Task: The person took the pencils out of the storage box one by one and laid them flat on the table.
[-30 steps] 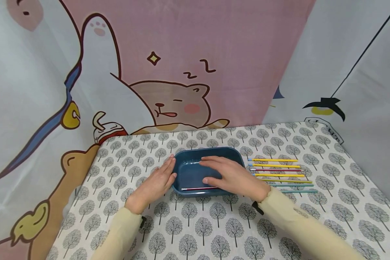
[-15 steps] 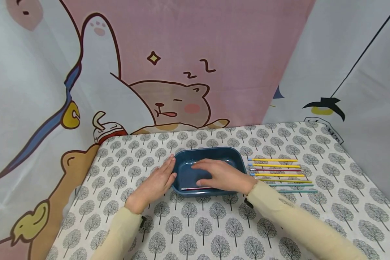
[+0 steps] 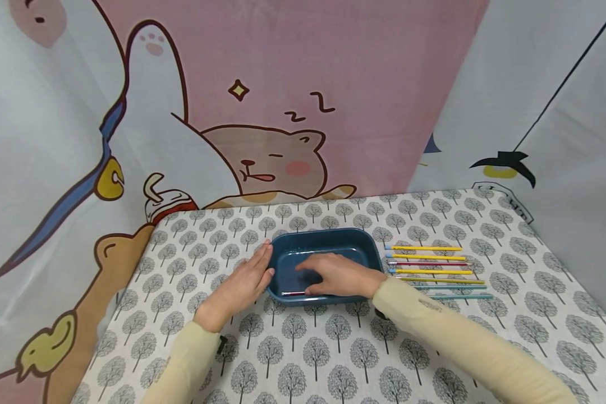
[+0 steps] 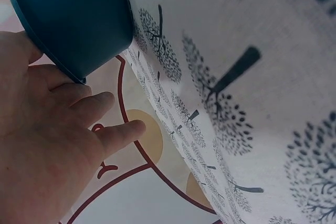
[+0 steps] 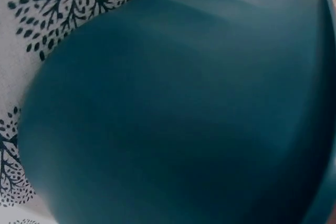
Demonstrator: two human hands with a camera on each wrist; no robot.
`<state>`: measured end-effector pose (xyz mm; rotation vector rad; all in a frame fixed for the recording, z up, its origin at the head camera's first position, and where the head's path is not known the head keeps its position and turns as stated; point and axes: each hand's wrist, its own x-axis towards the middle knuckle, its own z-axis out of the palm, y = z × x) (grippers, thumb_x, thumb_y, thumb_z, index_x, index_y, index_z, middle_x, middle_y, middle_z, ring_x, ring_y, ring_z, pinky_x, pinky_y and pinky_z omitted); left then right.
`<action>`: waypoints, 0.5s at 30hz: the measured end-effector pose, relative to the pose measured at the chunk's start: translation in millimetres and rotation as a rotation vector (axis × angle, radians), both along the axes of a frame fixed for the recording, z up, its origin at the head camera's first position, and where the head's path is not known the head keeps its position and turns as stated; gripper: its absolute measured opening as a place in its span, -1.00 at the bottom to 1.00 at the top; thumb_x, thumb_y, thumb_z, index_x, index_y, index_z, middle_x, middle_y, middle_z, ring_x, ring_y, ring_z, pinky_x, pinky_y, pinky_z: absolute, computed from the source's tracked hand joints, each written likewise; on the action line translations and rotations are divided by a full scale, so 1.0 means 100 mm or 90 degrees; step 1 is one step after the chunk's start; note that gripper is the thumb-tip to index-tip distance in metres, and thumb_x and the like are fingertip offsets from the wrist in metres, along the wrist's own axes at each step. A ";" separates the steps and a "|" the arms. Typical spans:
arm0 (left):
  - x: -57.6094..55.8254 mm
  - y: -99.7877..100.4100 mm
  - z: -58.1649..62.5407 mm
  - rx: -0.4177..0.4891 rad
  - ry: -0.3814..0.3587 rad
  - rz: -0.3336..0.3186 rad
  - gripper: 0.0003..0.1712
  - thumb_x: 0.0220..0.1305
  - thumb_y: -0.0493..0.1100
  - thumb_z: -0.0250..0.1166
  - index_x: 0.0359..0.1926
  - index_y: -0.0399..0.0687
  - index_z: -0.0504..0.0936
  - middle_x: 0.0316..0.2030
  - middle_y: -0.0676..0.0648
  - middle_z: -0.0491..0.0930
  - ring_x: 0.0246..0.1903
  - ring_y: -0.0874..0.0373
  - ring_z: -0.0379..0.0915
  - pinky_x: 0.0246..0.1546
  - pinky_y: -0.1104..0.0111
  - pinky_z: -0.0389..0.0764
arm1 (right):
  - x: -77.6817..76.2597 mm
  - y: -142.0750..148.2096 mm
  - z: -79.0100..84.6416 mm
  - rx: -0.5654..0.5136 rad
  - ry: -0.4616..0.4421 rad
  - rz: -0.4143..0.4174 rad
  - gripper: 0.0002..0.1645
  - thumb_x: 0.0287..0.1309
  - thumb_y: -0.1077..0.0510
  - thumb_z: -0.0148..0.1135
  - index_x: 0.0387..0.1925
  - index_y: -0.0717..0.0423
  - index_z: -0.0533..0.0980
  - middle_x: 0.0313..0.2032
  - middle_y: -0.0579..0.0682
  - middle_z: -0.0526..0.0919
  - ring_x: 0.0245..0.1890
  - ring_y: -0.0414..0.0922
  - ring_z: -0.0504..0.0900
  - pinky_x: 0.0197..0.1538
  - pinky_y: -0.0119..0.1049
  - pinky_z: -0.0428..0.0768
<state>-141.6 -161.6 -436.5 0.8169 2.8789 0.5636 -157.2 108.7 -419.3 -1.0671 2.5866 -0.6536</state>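
A dark blue rectangular tray (image 3: 293, 241) stands on the tree-patterned cloth. My left hand (image 3: 237, 289) lies along its left end, fingers extended against the rim; the left wrist view shows this hand (image 4: 47, 124) with fingertips at the tray's edge (image 4: 79, 30). Inside the tray, a dark red pencil (image 3: 293, 293) lies along the near wall. Over it reaches my right hand (image 3: 340, 275), thumb tip right at the pencil and index finger bent and apart from the thumb. The other right fingers and much of the pencil are hidden. The right wrist view is filled by the tray's outer wall (image 5: 173, 98).
Right of the tray, several pencils lie in a row on the cloth: yellow ones (image 3: 426, 248), a dark red one (image 3: 429, 264), an olive one (image 3: 444, 280) and teal ones (image 3: 459, 297). A printed curtain (image 3: 373, 112) hangs behind the table.
My right hand has shifted left and lowered into the tray, its thumb coming to the dark red pencil. The left hand and the tray have stayed put.
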 end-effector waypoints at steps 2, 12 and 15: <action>0.00 0.00 0.00 0.003 0.000 0.000 -0.30 0.70 0.00 -0.11 0.61 -0.29 0.01 0.63 -0.22 -0.09 0.58 -0.07 -0.08 0.44 -0.24 0.21 | -0.02 -0.01 -0.01 0.004 -0.001 0.009 -0.34 0.29 -0.06 0.45 0.35 0.06 0.54 0.31 0.01 0.58 0.30 -0.05 0.55 0.32 -0.09 0.55; 0.00 0.00 0.01 0.002 -0.013 0.006 -0.30 0.70 0.02 -0.12 0.62 -0.25 -0.01 0.64 -0.18 -0.12 0.59 -0.05 -0.10 0.46 -0.22 0.18 | -0.07 -0.03 -0.06 0.004 -0.027 0.022 -0.38 0.23 0.04 0.51 0.28 0.09 0.58 0.08 -0.01 0.68 0.00 -0.11 0.66 0.04 -0.18 0.67; 0.00 0.01 0.01 0.003 -0.014 0.007 -0.30 0.70 0.02 -0.12 0.62 -0.26 -0.01 0.64 -0.18 -0.12 0.58 -0.06 -0.10 0.47 -0.22 0.18 | -0.09 -0.03 -0.09 0.015 -0.030 0.029 -0.43 0.22 0.05 0.52 0.24 0.08 0.61 -0.02 -0.04 0.69 -0.04 -0.13 0.66 0.02 -0.19 0.66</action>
